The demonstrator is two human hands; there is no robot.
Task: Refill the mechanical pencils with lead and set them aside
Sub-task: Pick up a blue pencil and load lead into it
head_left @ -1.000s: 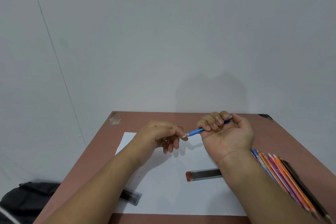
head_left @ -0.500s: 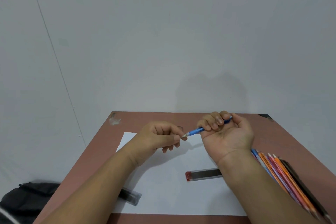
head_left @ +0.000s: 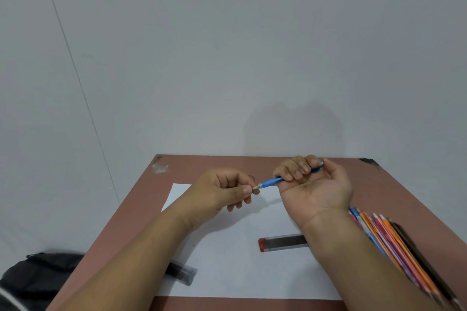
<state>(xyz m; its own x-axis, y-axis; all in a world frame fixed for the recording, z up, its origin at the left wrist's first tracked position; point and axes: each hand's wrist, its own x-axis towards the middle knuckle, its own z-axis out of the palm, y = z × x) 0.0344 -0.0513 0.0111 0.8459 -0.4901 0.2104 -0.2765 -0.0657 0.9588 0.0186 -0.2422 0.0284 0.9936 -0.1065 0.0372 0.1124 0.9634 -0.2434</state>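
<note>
Right hand (head_left: 313, 184) up above the table (head_left: 394, 192), palm turned up, fingers curled tight round a blue mechanical pencil (head_left: 273, 181). Pencil lying almost flat in the air, metal tip pointing left, back end poking out past the thumb. Left hand (head_left: 222, 192) close by on the left, thumb and first finger pinched together right at the pencil tip, other fingers curled loosely underneath. Too small to tell if a lead sits between those two fingers. Under both hands, a white sheet of paper (head_left: 232, 267) flat on the reddish-brown table. On the paper, a lead case with a red cap (head_left: 281, 243), lying on its side, partly hidden behind the right wrist. Another dark lead case (head_left: 180, 272) at the left edge of the paper, half under the left arm. On the right side of the table, a row of other pencils (head_left: 394, 247) side by side, orange, pink, blue and dark ones, partly covered by the right arm. Down in the left corner, off the table, a black bag (head_left: 38, 278). Behind it all, a plain grey wall (head_left: 227, 58).
</note>
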